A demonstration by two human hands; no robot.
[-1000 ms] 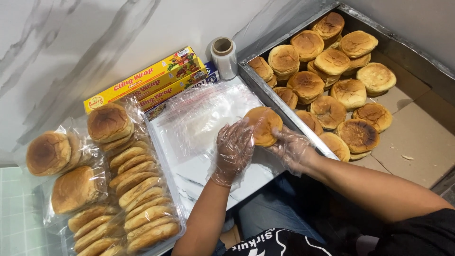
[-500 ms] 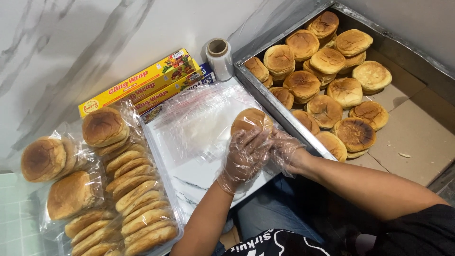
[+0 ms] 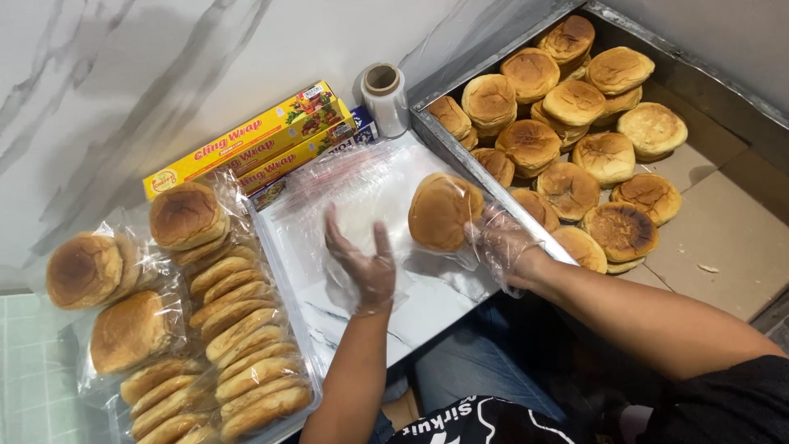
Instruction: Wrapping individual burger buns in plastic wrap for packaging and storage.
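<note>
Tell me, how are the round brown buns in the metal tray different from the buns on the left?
The round golden-brown buns in the grey metal tray lie bare and loosely heaped; the brown buns on the left are sealed in clear plastic. Tray buns lie mostly flat; many wrapped ones stand on edge in rows. Both are round and browned on top.

White marble counter [image 3: 123,74], wrap boxes [image 3: 255,144], film roll [image 3: 386,99], bagged buns [image 3: 222,321], metal tray [image 3: 460,156]

round browned buns [image 3: 575,107] lie in the metal tray [image 3: 460,152] at right; clear-bagged buns [image 3: 222,329] lie left, long cardboard wrap boxes [image 3: 255,144] behind them.
</note>
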